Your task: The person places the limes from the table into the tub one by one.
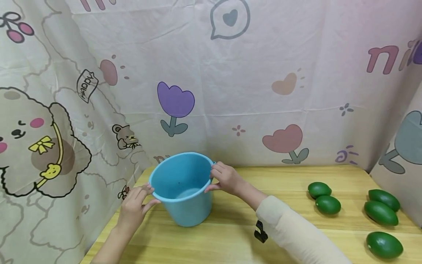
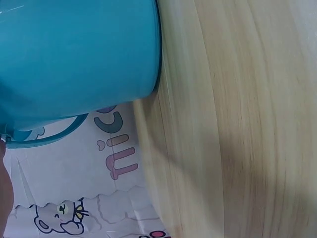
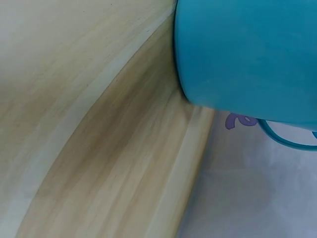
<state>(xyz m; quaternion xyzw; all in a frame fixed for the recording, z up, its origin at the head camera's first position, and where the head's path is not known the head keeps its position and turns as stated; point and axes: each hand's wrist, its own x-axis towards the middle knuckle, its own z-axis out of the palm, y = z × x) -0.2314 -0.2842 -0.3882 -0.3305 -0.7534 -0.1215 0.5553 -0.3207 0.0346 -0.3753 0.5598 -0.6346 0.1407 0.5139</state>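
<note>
A light blue plastic bucket (image 1: 189, 211) stands on the wooden table, its mouth toward me and nothing but a small dark speck visible inside. My left hand (image 1: 133, 205) grips the rim at the left, thumb below the edge. On the opposite side, my right hand (image 1: 227, 179) holds the rim with curled fingers and the thumb along the front. The left wrist view shows the bucket (image 2: 79, 54) with its base on the tabletop and its handle (image 2: 54, 139) hanging on the far side. Only the bucket's lower wall (image 3: 242, 59) and part of the handle show in the right wrist view.
Several dark green, smooth oval fruits, like avocados, lie at the right: a pair (image 1: 328, 205), another pair (image 1: 380, 213) and a single one (image 1: 384, 245). A black clip-like object (image 1: 261, 231) is by the right sleeve. Printed cloth (image 1: 230, 73) hangs behind the table (image 1: 230, 245).
</note>
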